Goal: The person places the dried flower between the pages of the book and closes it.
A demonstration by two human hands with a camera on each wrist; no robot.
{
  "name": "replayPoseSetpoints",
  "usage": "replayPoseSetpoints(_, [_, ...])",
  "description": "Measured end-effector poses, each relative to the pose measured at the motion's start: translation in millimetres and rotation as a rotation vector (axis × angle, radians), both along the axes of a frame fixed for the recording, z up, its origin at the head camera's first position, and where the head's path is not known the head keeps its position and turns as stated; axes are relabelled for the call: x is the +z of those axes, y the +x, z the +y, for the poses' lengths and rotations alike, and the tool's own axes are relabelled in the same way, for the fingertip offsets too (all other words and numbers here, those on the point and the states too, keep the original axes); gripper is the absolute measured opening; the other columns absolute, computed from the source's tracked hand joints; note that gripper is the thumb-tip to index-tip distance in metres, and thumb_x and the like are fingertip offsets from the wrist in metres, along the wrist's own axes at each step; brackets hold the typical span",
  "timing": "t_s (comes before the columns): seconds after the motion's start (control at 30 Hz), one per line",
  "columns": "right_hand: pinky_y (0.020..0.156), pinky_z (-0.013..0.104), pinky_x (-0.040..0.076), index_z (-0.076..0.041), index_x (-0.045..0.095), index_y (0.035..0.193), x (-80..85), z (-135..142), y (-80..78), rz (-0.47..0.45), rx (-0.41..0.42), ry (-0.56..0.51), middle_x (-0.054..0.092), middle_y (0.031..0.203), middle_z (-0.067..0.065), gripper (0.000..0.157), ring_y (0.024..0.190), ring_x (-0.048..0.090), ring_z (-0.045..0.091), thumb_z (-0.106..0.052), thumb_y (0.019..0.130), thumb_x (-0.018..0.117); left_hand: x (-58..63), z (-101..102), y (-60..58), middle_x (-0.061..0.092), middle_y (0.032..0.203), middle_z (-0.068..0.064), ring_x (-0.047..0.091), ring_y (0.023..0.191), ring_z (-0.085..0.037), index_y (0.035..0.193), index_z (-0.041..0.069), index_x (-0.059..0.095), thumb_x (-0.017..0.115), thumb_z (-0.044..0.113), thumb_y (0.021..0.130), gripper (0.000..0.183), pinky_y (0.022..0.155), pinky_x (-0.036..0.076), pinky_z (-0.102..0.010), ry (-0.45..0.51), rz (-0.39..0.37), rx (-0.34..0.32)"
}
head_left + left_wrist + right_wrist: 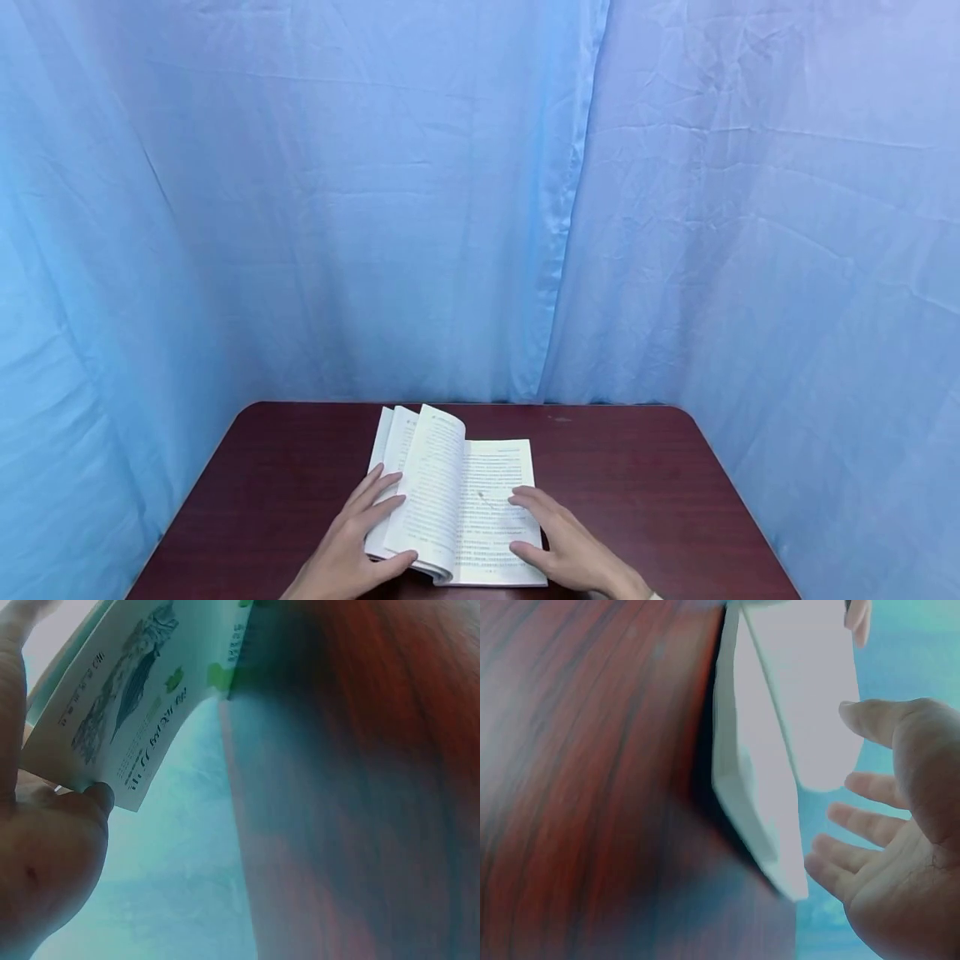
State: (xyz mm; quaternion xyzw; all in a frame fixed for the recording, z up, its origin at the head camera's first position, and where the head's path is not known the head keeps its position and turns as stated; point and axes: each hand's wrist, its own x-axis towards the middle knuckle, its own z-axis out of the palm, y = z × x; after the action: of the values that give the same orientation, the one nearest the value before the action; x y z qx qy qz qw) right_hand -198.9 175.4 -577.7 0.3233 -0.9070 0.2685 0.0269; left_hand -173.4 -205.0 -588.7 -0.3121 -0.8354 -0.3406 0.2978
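An open book (pixel 491 475) lies on the dark red table, its right page flat and its left-hand pages (pixel 431 467) lifted and curling in a fan. My left hand (pixel 356 529) rests spread over the left pages, fingers fairly straight, thumb at their lower edge. In the left wrist view the printed cover (pixel 124 712) shows, with a picture and green marks, and the thumb overlaps its corner. My right hand (pixel 566 542) is at the right page's outer edge, fingers extended and apart. In the right wrist view its palm faces the pale pages (pixel 810 697), nothing in its grasp.
The table (pixel 637 483) has rounded far corners and a wood grain. Blue curtains (pixel 375 208) hang behind it and along both sides, with a vertical overlap right of the middle.
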Motion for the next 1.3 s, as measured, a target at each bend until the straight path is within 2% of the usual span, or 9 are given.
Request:
replayPoseSetpoints(0.27, [0.119, 0.044, 0.059, -0.011, 0.056, 0.163, 11.8, -30, -0.4, -0.084, 0.104, -0.144, 0.062, 0.165, 0.014, 0.059, 0.151, 0.063, 0.033, -0.036, 0.112, 0.073, 21.7, 22, -2.4, 0.066, 0.157, -0.022, 0.034, 0.174, -0.019, 0.128, 0.000, 0.081, 0.101, 0.028, 0.084, 0.056, 0.134, 0.021, -0.008, 0.046, 0.007, -0.009])
replayPoseSetpoints(0.47, [0.118, 0.044, 0.061, -0.011, 0.042, 0.173, 18.5, -46, -2.3, -0.231, 0.135, -0.317, 0.051, 0.174, 0.021, 0.065, 0.152, 0.061, 0.042, -0.026, 0.115, 0.068, 35.3, 40, -0.6, 0.055, 0.170, -0.023, 0.023, 0.177, -0.015, 0.142, 0.005, 0.076, 0.098, 0.031, 0.089, 0.063, 0.133, 0.019, -0.008, 0.074, -0.082, -0.032])
replayPoseSetpoints(0.57, [0.118, 0.043, 0.061, -0.013, 0.037, 0.175, 20.7, -50, -1.8, -0.279, 0.122, -0.403, 0.047, 0.177, 0.019, 0.065, 0.152, 0.062, 0.044, -0.021, 0.116, 0.064, 37.7, 47, -0.9, 0.047, 0.175, -0.028, 0.032, 0.174, -0.016, 0.151, 0.006, 0.070, 0.097, 0.030, 0.089, 0.072, 0.132, 0.025, -0.009, 0.075, -0.079, -0.057])
replayPoseSetpoints(0.7, [0.119, 0.045, 0.061, -0.010, 0.033, 0.176, 22.0, -51, 1.2, -0.284, 0.114, -0.499, 0.044, 0.178, 0.021, 0.066, 0.153, 0.062, 0.040, -0.014, 0.117, 0.060, 37.5, 54, -0.5, 0.037, 0.179, -0.031, 0.045, 0.167, -0.023, 0.163, 0.009, 0.059, 0.098, 0.032, 0.088, 0.088, 0.128, 0.041, -0.017, 0.064, -0.084, -0.082])
replayPoseSetpoints(0.8, [0.119, 0.046, 0.060, -0.009, 0.031, 0.177, 24.6, -50, 3.8, -0.278, 0.097, -0.538, 0.041, 0.180, 0.021, 0.067, 0.153, 0.062, 0.038, -0.011, 0.116, 0.059, 37.0, 60, 1.7, 0.035, 0.182, -0.026, 0.043, 0.169, -0.020, 0.171, 0.014, 0.048, 0.098, 0.037, 0.089, 0.098, 0.123, 0.053, -0.033, 0.048, -0.154, -0.092])
replayPoseSetpoints(0.93, [0.119, 0.042, 0.061, -0.008, 0.030, 0.178, 30.2, -47, 6.9, -0.296, 0.034, -0.553, 0.037, 0.183, 0.019, 0.067, 0.155, 0.059, 0.043, -0.013, 0.117, 0.059, 31.8, 69, 2.1, 0.034, 0.185, -0.020, 0.039, 0.170, -0.014, 0.178, 0.012, 0.034, 0.096, 0.036, 0.093, 0.108, 0.115, 0.063, -0.042, 0.072, -0.234, -0.207])
replayPoseSetpoints(1.1, [0.118, 0.038, 0.061, -0.005, 0.031, 0.177, 27.7, -38, 8.9, -0.259, -0.039, -0.561, 0.034, 0.182, 0.025, 0.068, 0.151, 0.058, 0.052, -0.013, 0.116, 0.060, 21.9, 78, 1.2, 0.037, 0.182, -0.024, 0.051, 0.164, -0.027, 0.179, 0.005, 0.026, 0.092, 0.032, 0.097, 0.109, 0.116, 0.063, -0.044, 0.076, -0.344, -0.370])
replayPoseSetpoints(1.23, [0.116, 0.038, 0.060, -0.006, 0.034, 0.176, 23.4, -30, 9.1, -0.244, -0.098, -0.545, 0.037, 0.181, 0.023, 0.067, 0.149, 0.058, 0.053, -0.015, 0.116, 0.062, 15.4, 80, 2.0, 0.042, 0.182, -0.018, 0.049, 0.166, -0.028, 0.177, 0.011, 0.037, 0.087, 0.037, 0.102, 0.094, 0.126, 0.055, -0.038, -0.066, -0.513, -0.398])
replayPoseSetpoints(1.3, [0.116, 0.038, 0.061, -0.007, 0.037, 0.175, 21.3, -25, 9.4, -0.239, -0.129, -0.522, 0.038, 0.180, 0.021, 0.066, 0.148, 0.059, 0.050, -0.017, 0.115, 0.063, 11.6, 80, 1.7, 0.048, 0.178, -0.017, 0.052, 0.164, -0.030, 0.172, 0.011, 0.047, 0.085, 0.043, 0.103, 0.085, 0.125, 0.055, -0.039, -0.184, -0.522, -0.401])
